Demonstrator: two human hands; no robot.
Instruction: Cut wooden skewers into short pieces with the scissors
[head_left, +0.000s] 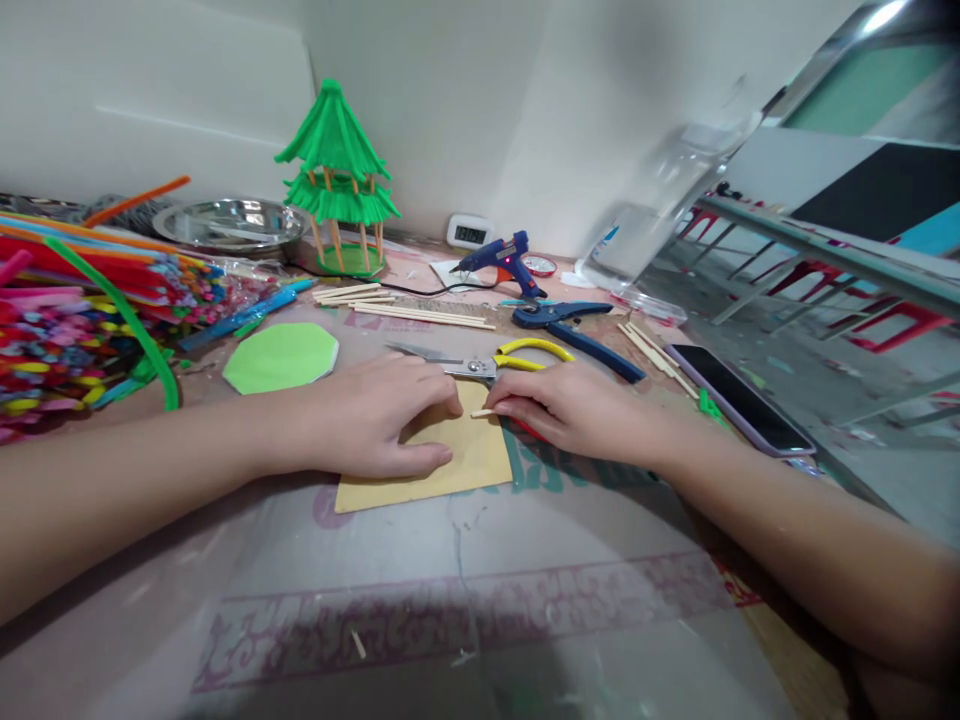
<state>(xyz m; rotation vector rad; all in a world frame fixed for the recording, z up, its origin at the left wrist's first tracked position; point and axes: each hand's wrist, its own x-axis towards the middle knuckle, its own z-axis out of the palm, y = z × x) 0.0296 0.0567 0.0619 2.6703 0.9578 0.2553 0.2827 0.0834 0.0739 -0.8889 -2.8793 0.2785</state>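
My left hand (382,415) rests on the left part of a yellow sheet of card (457,460), thumb and fingers apart, nothing between them. Over the card's right edge, my right hand (574,410) pinches a short wooden stick (482,413) between thumb and forefinger; its tip points left. Scissors (480,367) with yellow handles lie just beyond both hands, blades to the left. Left of them is a light green octagon of card (283,357). A blue-handled cutter (574,330) lies behind my right hand.
A green-roofed model pavilion (335,190) stands at the back, near a blue glue gun (502,262) and a small digital clock (469,231). Pipe cleaners (82,330) crowd the left. Thin sticks (420,315) lie behind the scissors; a phone (739,395) sits at the right edge.
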